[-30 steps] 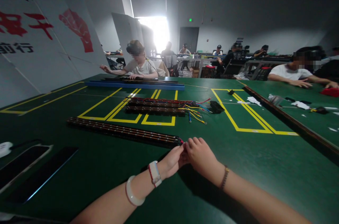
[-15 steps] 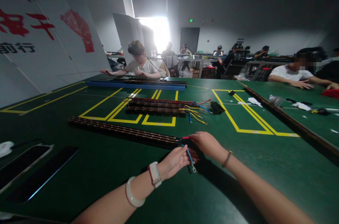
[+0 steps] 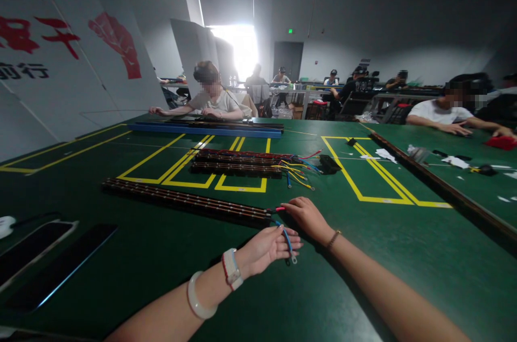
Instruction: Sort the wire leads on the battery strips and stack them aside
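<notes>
Palm up, my left hand [image 3: 270, 250] has its fingers loosely stretched out, and its thumb presses on a blue wire [image 3: 287, 241] that runs across the fingers. A metal ring terminal [image 3: 294, 259] tips this wire below the fingers. My right hand [image 3: 307, 218] pinches a short red wire [image 3: 280, 208] at the near bar's right end. That dark bar assembly [image 3: 189, 203], with several copper-coloured rows, lies slanted on the green table [image 3: 161, 277]. My right fingertips partly hide the red wire's tip.
Behind lies a bundle of dark bars [image 3: 238, 164] with yellow wires [image 3: 297, 171], beside a black piece [image 3: 330, 164]. Phone-like dark slabs [image 3: 64, 264] lie at left. A long bar [image 3: 428, 178] and paper scraps [image 3: 385, 155] are at right. A person [image 3: 212, 94] sits across the table.
My right hand has moved slightly left and lower its forearm angle, still at the red wire. My left hand's fingers have spread out more under the blue wire.
</notes>
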